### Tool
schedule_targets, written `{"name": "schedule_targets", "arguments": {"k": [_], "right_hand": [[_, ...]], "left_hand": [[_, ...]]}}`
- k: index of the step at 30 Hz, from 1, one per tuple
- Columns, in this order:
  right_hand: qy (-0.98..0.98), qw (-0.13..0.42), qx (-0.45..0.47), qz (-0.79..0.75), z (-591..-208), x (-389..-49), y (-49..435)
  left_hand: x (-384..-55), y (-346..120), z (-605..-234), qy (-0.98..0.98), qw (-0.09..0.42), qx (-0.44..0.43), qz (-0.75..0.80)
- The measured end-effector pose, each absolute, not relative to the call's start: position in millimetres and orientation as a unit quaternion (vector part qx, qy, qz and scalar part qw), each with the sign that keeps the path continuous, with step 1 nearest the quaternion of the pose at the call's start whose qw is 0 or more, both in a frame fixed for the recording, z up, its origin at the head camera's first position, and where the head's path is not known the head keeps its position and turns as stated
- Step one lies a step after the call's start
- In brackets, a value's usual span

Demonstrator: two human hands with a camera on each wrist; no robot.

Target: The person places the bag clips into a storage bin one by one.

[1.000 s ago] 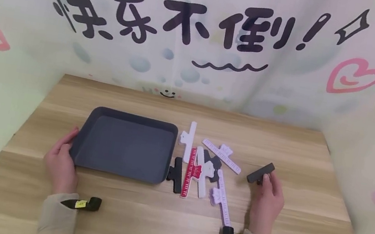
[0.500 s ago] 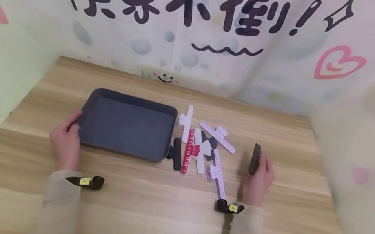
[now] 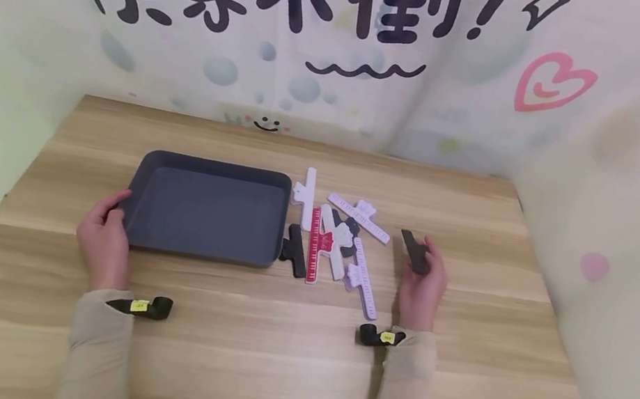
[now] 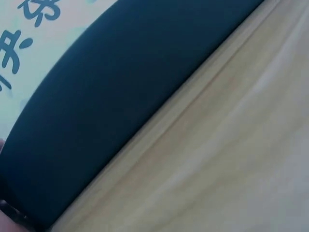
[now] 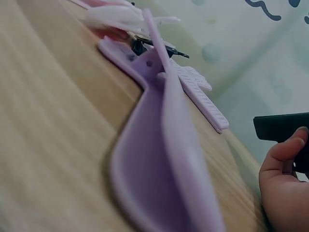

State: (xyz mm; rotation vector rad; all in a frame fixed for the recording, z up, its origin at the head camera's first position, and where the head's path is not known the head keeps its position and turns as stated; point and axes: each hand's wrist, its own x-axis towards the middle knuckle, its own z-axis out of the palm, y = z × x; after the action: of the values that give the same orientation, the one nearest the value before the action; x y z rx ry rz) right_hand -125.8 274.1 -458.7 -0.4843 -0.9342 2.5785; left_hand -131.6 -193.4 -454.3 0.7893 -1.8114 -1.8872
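Observation:
My right hand (image 3: 424,288) pinches a black bag clip (image 3: 416,252) above the table, right of the other clips. That clip's dark bar (image 5: 280,126) shows beside my thumb in the right wrist view. My left hand (image 3: 105,238) grips the left side of a dark grey tray (image 3: 132,200), which rests on the table. Just right of the tray lie several bag clips: a black clip (image 3: 297,252), a red clip (image 3: 314,244), a white clip (image 3: 336,255) overlapping a dark one, and a pale purple clip (image 3: 365,290) nearest my right hand.
Farther back are a pale clip (image 3: 309,201) and a slanted lilac clip (image 3: 361,218). A wooden table (image 3: 255,358) carries everything, with a printed cloth wall (image 3: 244,45) behind it and cloth at both sides.
My right hand has turned the black clip from one slant, through upright, to the opposite slant. The left hand stays at the tray. The head view has shifted.

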Motion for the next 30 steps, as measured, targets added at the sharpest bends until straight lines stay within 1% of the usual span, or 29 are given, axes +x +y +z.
{"name": "schedule_targets", "arguments": {"k": [5,12,15,20,24,27,30], "right_hand": [[-0.336,0.183,-0.156,0.911,-463,-127,267],[-0.364,0.205,-0.134,0.898,-465,-127,266],[-0.379,0.198,-0.132,0.894,-464,-127,266],[-0.435,0.173,-0.149,0.871,-467,-119,267],[-0.485,0.156,-0.145,0.848,-464,-111,263],[-0.523,0.144,-0.135,0.829,-453,-111,251],[-0.57,0.112,-0.133,0.803,-440,-117,230]], "left_hand": [[-130,-200,-458,-0.687,0.189,0.288,-0.64],[-127,-200,-460,-0.712,0.166,0.269,-0.628],[-122,-199,-461,-0.713,0.164,0.27,-0.626],[-123,-199,-465,-0.722,0.175,0.263,-0.616],[-124,-197,-468,-0.735,0.184,0.259,-0.599],[-125,-197,-468,-0.727,0.195,0.261,-0.604],[-124,-199,-466,-0.705,0.199,0.271,-0.625]]}}
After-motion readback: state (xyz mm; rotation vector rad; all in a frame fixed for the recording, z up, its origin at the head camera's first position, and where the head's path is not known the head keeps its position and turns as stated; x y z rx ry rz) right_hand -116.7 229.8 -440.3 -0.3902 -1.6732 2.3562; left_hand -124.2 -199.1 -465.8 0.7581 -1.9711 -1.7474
